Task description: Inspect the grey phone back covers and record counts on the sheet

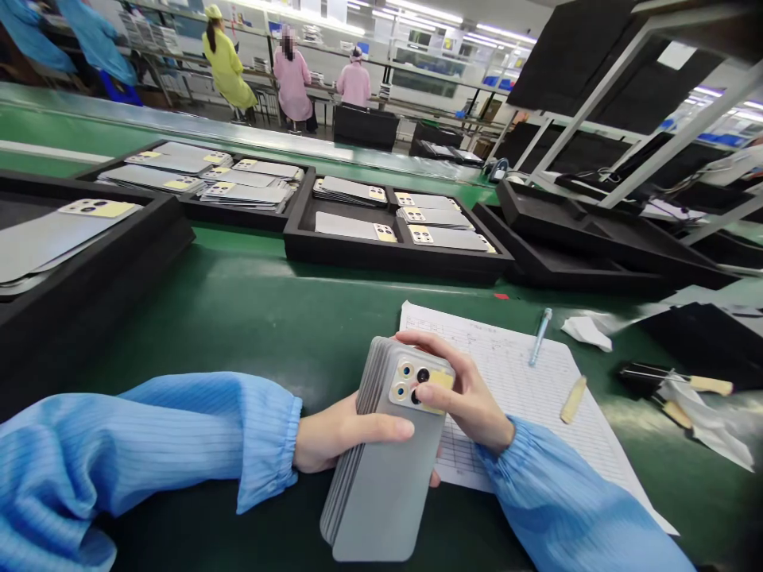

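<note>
A fanned stack of several grey phone back covers is held tilted above the bench, camera end up. My left hand grips it from the left side, thumb lying across the front cover and fingertips showing at the right edge. My right hand wraps the top right corner. Its thumb rests on the camera plate, close to a yellow film patch, and its other fingers go behind the stack. Under the right hand lies a printed form sheet.
Black trays with more phone back covers stand across the green bench; another tray is at left. Stacked black trays sit at right. A pen, crumpled tissue and dark-headed tool lie rightward. People sit beyond.
</note>
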Demonstrator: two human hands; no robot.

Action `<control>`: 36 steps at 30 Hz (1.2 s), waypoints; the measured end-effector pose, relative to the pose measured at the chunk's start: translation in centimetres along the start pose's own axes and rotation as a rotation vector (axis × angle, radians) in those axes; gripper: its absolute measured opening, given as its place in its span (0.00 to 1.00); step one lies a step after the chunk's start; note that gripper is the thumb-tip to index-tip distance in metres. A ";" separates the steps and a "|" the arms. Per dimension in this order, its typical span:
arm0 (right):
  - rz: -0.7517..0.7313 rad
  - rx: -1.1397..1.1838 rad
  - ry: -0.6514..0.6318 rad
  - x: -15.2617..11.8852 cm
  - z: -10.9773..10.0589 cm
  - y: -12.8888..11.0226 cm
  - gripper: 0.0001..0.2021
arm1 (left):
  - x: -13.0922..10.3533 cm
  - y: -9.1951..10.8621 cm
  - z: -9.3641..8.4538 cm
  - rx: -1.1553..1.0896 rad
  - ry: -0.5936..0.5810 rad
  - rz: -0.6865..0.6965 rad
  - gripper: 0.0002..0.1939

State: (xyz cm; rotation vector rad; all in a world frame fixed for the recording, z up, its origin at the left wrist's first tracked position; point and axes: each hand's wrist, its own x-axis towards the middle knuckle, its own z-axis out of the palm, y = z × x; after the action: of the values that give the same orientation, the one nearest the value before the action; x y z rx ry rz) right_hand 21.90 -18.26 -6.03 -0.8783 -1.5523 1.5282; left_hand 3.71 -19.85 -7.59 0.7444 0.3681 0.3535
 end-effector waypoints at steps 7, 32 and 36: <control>-0.116 0.025 -0.023 -0.3 0.6 0.2 0.33 | -0.1 0.0 0.1 -0.095 -0.065 0.011 0.23; -0.178 -0.406 0.196 -0.5 1.5 -0.1 0.18 | 0.3 0.4 -0.4 -0.166 0.136 -0.152 0.28; -0.118 -0.327 0.284 -0.6 1.7 0.0 0.11 | 0.4 0.6 -0.3 -0.170 0.111 -0.182 0.27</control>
State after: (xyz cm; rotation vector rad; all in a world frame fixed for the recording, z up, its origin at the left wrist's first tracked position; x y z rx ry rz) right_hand 20.71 -19.57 -5.99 -1.1113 -1.6319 1.0312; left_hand 3.78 -19.06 -7.47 0.5219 0.5008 0.2513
